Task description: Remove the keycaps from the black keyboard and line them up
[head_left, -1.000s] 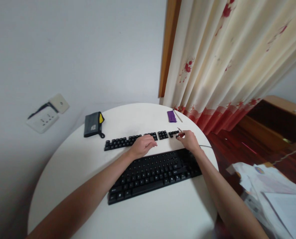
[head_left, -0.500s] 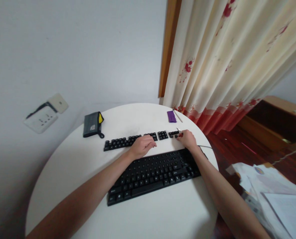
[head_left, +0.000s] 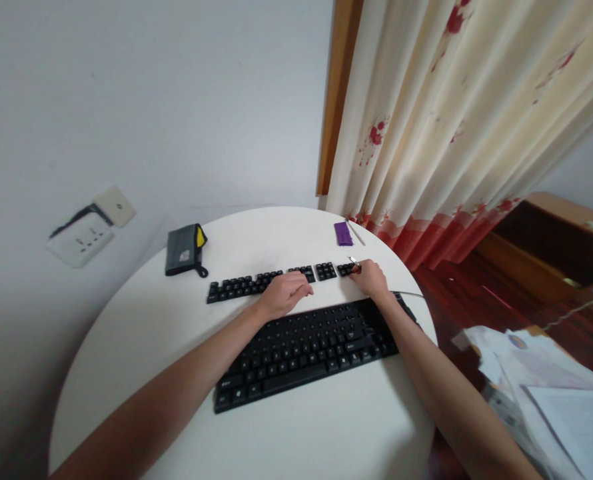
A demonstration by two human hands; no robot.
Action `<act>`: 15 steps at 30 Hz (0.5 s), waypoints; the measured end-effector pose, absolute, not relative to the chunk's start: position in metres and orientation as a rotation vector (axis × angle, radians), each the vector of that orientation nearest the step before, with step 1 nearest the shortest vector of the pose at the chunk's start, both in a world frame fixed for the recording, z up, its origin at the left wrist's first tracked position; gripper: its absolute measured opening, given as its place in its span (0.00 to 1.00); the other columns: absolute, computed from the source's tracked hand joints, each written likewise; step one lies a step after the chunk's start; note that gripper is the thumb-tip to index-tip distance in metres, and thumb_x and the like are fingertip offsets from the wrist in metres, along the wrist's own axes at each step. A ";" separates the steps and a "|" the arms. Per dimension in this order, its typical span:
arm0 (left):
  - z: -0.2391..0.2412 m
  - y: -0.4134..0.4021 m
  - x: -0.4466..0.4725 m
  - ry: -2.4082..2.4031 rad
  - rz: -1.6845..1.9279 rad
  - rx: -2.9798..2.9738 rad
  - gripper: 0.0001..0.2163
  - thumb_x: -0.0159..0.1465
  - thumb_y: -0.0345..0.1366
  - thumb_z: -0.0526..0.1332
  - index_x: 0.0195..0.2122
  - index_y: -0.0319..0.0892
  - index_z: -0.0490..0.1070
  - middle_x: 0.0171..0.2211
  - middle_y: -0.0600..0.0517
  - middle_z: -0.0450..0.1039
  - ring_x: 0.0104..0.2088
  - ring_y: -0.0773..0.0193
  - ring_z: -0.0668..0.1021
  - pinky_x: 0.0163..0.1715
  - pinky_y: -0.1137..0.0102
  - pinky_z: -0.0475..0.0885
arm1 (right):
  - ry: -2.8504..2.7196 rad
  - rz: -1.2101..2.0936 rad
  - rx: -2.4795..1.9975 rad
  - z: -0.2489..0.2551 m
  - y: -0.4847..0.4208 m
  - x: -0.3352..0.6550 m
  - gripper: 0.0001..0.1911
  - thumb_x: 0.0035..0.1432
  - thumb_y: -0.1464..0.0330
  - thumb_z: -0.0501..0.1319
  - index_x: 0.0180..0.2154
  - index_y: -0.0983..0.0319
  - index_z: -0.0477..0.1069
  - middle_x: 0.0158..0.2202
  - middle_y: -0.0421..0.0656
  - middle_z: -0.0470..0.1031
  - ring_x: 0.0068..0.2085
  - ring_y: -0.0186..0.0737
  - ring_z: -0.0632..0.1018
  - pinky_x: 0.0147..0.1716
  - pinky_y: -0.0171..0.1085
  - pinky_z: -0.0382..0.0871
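A black keyboard (head_left: 306,350) lies on the round white table (head_left: 176,333). Beyond it sits a row of loose black keycaps (head_left: 256,283) in small groups. My left hand (head_left: 285,293) rests with curled fingers on that row, just past the keyboard's far edge. My right hand (head_left: 372,280) is closed around a thin red-and-metal tool (head_left: 353,263), its tip at the rightmost group of keycaps (head_left: 345,269).
A grey pouch with a yellow corner (head_left: 184,249) lies at the back left of the table. A purple piece (head_left: 343,233) and a thin stick (head_left: 356,233) lie near the curtain (head_left: 451,133). Papers (head_left: 536,380) are piled low at the right. A wall socket (head_left: 79,240) is at the left.
My right hand with the tool has shifted slightly left along the keycap row. The left hand has stayed put.
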State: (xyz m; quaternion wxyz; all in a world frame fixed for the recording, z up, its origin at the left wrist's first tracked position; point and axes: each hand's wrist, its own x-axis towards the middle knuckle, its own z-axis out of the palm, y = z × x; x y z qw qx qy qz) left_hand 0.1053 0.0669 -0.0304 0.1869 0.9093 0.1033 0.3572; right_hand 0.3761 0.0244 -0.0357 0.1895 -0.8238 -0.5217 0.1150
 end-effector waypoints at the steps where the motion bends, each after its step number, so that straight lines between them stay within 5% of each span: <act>1: -0.031 0.067 0.105 0.290 1.002 2.561 0.20 0.73 0.38 0.47 0.32 0.39 0.76 0.28 0.48 0.76 0.33 0.62 0.76 0.37 0.67 0.71 | -1.466 0.322 -2.314 -0.036 0.024 0.376 0.10 0.53 0.67 0.66 0.39 0.61 0.79 0.39 0.51 0.80 0.41 0.49 0.80 0.37 0.37 0.66; 15: -0.032 0.068 0.105 0.305 0.992 2.555 0.18 0.73 0.37 0.49 0.32 0.39 0.75 0.28 0.48 0.75 0.33 0.63 0.75 0.37 0.68 0.70 | -1.405 0.283 -2.104 -0.022 0.014 0.384 0.08 0.55 0.68 0.64 0.36 0.63 0.79 0.32 0.48 0.80 0.35 0.43 0.78 0.35 0.36 0.65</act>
